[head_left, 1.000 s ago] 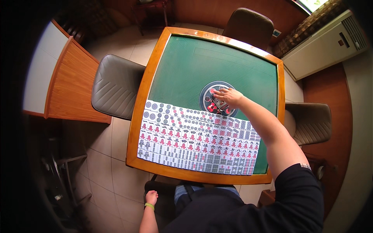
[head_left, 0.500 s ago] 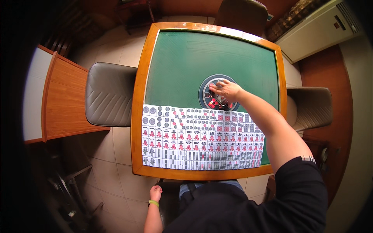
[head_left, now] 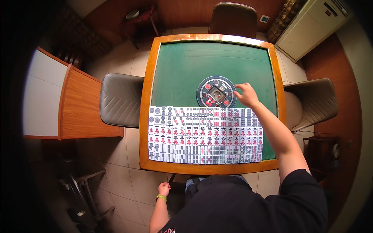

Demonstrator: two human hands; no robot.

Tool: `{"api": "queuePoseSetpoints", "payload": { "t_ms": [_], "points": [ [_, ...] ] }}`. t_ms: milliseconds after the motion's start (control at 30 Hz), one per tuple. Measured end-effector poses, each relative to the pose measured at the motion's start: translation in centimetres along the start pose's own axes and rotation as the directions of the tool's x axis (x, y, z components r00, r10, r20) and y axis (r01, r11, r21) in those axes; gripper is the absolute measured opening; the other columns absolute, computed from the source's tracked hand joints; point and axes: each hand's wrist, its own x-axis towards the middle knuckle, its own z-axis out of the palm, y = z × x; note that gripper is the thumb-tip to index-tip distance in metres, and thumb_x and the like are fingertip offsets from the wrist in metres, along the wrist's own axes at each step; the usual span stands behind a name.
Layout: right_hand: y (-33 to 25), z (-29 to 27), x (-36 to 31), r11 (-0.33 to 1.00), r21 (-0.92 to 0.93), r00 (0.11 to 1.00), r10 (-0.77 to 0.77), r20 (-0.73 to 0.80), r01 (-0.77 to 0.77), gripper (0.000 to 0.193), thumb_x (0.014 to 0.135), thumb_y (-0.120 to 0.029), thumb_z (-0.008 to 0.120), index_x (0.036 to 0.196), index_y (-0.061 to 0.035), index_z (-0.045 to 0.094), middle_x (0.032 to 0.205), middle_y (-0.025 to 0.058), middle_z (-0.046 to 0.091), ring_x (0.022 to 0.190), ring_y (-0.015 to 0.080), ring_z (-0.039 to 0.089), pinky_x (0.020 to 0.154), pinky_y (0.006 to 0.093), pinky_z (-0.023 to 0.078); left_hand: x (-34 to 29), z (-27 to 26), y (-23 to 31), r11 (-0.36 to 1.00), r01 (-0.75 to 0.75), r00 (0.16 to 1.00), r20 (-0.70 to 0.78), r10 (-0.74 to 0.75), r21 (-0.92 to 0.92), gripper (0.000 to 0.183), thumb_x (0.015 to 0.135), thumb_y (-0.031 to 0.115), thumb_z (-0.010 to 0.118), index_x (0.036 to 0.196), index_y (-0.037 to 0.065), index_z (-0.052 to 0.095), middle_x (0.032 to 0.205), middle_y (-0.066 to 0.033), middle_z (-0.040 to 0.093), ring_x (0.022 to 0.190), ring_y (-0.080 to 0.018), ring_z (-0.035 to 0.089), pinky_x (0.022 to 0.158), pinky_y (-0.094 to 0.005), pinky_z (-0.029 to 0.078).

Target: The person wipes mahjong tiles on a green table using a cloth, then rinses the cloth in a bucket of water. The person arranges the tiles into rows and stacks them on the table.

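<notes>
My right hand (head_left: 246, 94) hovers at the right rim of the round control disc (head_left: 204, 94) in the table's middle, its fingers apart with nothing in them. Red and dark round buttons circle a clear square window (head_left: 217, 94) on this disc. Below it, mahjong tiles (head_left: 206, 134) lie face up in several tight rows on the green felt (head_left: 182, 70). Past the table's near edge, low beside my lap, is my left hand (head_left: 164, 189). Its fingers are curled closed, and whatever they may hold is hidden.
A raised wooden rim (head_left: 147, 101) frames the mahjong table. Padded chairs stand at the left (head_left: 121, 100), far side (head_left: 234, 20) and right (head_left: 314, 101). A wooden cabinet (head_left: 91, 105) is at the left, a pale upright appliance (head_left: 311, 29) at the far right corner.
My right hand has drawn back to the right off the disc, uncovering its buttons and window. My left hand stays low and closed. The tile rows keep their arrangement; the view has shifted slightly.
</notes>
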Motion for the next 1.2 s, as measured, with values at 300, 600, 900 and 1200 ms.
{"api": "queuePoseSetpoints", "payload": {
  "t_ms": [300,600,900,1200],
  "points": [
    [15.0,-1.6,-18.0,0.924,0.206,0.912,0.362,-0.194,-0.323,0.031,0.089,-0.023,0.074,0.109,0.0003,0.074,0.105,0.0169,0.075,0.097,0.0269,0.073,0.088,0.0375,0.056,-1.1,2.2,2.3,0.969,-0.217,0.976,0.027,0.215,0.121,0.018,0.095,0.011,0.068,0.107,-0.003,0.065,0.084,-0.0089,0.07,0.073,-0.0155,0.067,0.067,-0.0296,0.056],
    [15.9,1.7,-26.4,0.893,0.318,0.921,0.37,-0.119,-0.318,0.033,0.087,-0.021,0.073,0.113,-0.0003,0.072,0.11,0.0164,0.073,0.105,0.0294,0.069,0.094,0.0392,0.054,-1.6,3.1,3.6,0.888,-0.387,0.921,0.049,0.388,0.25,0.029,0.092,0.019,0.072,0.111,-0.002,0.068,0.095,-0.0103,0.074,0.082,-0.0175,0.07,0.075,-0.0322,0.057],
    [8.9,1.2,-23.2,0.988,0.136,0.993,0.085,-0.087,-0.073,0.04,0.085,-0.026,0.075,0.117,-0.003,0.07,0.119,0.0155,0.068,0.119,0.0331,0.06,0.106,0.0418,0.047,-6.6,8.2,18.2,0.64,-0.651,0.731,0.11,0.674,0.407,0.038,0.09,0.022,0.072,0.119,-0.003,0.067,0.097,-0.0142,0.075,0.088,-0.0209,0.071,0.081,-0.0347,0.056],
    [3.7,5.1,-15.7,0.999,-0.015,0.998,0.043,0.054,-0.042,0.055,0.085,-0.028,0.074,0.134,-0.004,0.062,0.138,0.0147,0.06,0.133,0.0323,0.051,0.113,0.0461,0.042,-7.3,13.2,28.8,0.329,-0.882,0.421,0.252,0.871,0.338,0.038,0.09,0.018,0.069,0.121,-0.003,0.066,0.107,-0.0185,0.071,0.099,-0.0305,0.069,0.091,-0.04,0.054]
  ]
}}
